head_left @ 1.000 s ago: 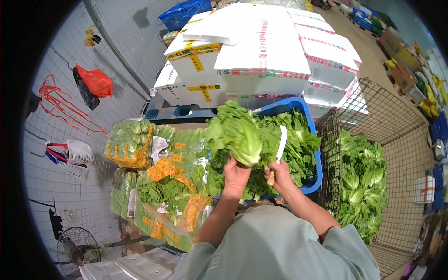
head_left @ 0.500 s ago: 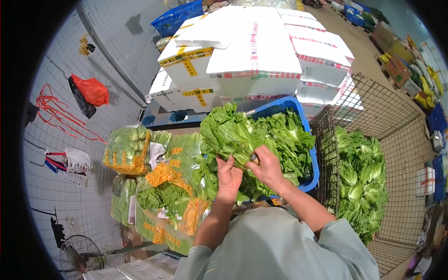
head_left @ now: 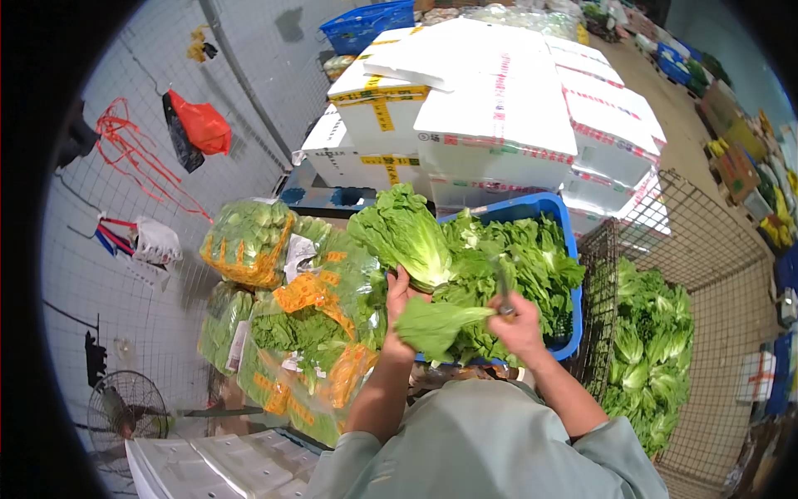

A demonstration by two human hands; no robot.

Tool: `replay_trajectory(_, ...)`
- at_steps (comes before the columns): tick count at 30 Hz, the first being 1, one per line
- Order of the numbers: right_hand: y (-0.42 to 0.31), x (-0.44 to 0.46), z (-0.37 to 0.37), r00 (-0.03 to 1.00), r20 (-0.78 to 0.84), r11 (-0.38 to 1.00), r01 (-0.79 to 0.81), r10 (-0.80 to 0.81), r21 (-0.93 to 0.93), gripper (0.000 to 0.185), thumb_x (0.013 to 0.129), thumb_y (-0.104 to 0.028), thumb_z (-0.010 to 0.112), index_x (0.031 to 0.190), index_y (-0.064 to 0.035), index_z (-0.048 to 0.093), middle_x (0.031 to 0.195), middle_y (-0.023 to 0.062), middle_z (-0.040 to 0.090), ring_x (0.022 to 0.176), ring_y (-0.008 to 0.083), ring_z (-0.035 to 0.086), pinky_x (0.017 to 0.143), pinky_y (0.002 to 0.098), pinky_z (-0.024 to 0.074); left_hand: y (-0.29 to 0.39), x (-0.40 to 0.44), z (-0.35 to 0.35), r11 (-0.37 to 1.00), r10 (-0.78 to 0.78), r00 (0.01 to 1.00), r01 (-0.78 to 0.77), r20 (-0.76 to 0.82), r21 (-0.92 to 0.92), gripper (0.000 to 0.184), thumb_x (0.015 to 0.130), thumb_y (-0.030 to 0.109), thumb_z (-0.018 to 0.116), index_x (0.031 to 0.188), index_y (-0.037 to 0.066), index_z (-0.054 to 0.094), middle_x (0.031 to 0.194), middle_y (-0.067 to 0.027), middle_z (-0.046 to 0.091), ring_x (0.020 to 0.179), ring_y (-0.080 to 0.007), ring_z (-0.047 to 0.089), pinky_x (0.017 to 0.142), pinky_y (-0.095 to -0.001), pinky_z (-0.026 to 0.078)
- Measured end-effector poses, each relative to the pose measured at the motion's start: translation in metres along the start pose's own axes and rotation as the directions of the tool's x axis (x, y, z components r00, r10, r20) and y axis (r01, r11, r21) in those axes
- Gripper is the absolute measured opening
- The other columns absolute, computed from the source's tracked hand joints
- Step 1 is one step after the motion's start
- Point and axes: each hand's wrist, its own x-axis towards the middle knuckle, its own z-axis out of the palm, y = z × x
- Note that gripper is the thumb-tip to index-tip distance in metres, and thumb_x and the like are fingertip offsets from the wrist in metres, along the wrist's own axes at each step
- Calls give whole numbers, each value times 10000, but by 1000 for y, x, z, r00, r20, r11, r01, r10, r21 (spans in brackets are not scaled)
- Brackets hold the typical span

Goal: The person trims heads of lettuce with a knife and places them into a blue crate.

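Note:
My left hand (head_left: pixel 401 306) supports a head of leafy lettuce (head_left: pixel 409 241) from below, its pale stem end pointing right, over the left part of a blue crate (head_left: pixel 568 249). More lettuce (head_left: pixel 532 258) fills the crate. To the right, my right hand (head_left: pixel 517 323) is closed round the handle of a knife (head_left: pixel 504 287), whose blade is blurred and points up. A loose green leaf (head_left: pixel 436 327) stretches from my right hand across in front of my left wrist.
Bagged greens (head_left: pixel 249 241) with orange tape are stacked at left. White foam boxes (head_left: pixel 490 116) stand behind the crate. A wire cage (head_left: pixel 706 249) at right holds more lettuce (head_left: pixel 648 349). A fan (head_left: pixel 125 407) is at lower left.
My right hand has moved away from the lettuce head, right and down, with the knife and a leaf now separate from the head. The whole view has shifted.

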Motion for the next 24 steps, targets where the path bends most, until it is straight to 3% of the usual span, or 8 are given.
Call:
replay_trajectory(2, 13, 7, -22, 983, -72, 983, -172, 167, -71, 117, 716, -60, 618, 811, -12, 571, 655, 10, 504, 574, 121, 472, 530, 278, 396, 5, 4, -17, 996, 30, 998, -26, -46, 86, 432, 966, 168, 501, 1374, 113, 369, 1366, -70, 470, 1245, -260, 463, 1068, -476, 352)
replay_trajectory(3, 24, 11, -34, 989, -102, 896, 50, -105, -441, 192, 693, -89, 652, 840, 4, 571, 724, 95, 528, 620, 237, 524, 576, 332, 434, 5, 5, -21, 999, 35, 999, -35, 1, 34, 490, 948, 159, 533, 1393, 120, 331, 1376, -68, 446, 1254, -265, 446, 1064, -474, 350)
replay_trajectory(4, 24, 10, -37, 973, -152, 787, 45, -174, -615, 260, 672, -117, 679, 872, 12, 574, 806, 158, 529, 704, 327, 546, 636, 380, 457, 3, 6, -21, 999, 40, 998, -39, 52, -19, 555, 930, 150, 565, 1412, 127, 292, 1386, -66, 423, 1263, -269, 428, 1061, -473, 348)
replay_trajectory(10, 6, 21, -10, 980, -103, 948, 136, -172, -287, 479, 624, -145, 756, 1042, 12, 584, 1022, 170, 565, 882, 310, 589, 737, 387, 494, -14, -5, 2, 998, 26, 990, -34, 141, 57, 616, 913, 94, 566, 1432, 132, 237, 1413, -79, 380, 1295, -263, 389, 1070, -481, 335)
replay_trajectory(14, -19, 33, 13, 950, -57, 889, 266, -308, -372, 669, 634, -152, 797, 1213, -3, 497, 1127, 140, 545, 940, 250, 578, 792, 345, 486, -29, -24, 35, 989, 30, 965, -66, 261, 129, 562, 940, 77, 494, 1432, 134, 229, 1433, -86, 341, 1319, -265, 350, 1090, -484, 299)
replay_trajectory(19, -52, 31, -15, 1000, 5, 928, -26, 26, 371, 631, 673, -71, 723, 1250, 5, 480, 990, 76, 607, 802, 135, 588, 702, 276, 496, 3, -14, 11, 997, -45, 797, -1, 602, 76, 519, 922, 307, 566, 1377, 133, 387, 1392, -90, 419, 1274, -264, 401, 1073, -514, 299)
replay_trajectory(21, -52, 30, -27, 980, 172, 758, -189, 103, 624, 554, 736, -85, 700, 1237, 5, 480, 895, 66, 607, 659, 103, 571, 550, 230, 479, 2, -21, 12, 973, -101, 979, 59, 179, 224, 673, 827, 452, 674, 1359, 126, 421, 1331, -66, 497, 1234, -256, 455, 1060, -502, 332)
replay_trajectory(24, -27, 29, -10, 960, 239, 563, -281, 148, 777, 520, 776, -123, 703, 1227, 1, 477, 860, 62, 601, 558, 103, 532, 453, 231, 448, -22, -16, 17, 951, -287, 928, 247, 237, 186, 995, 596, 607, 762, 1371, 97, 402, 1333, -53, 507, 1186, -267, 518, 1013, -466, 409)
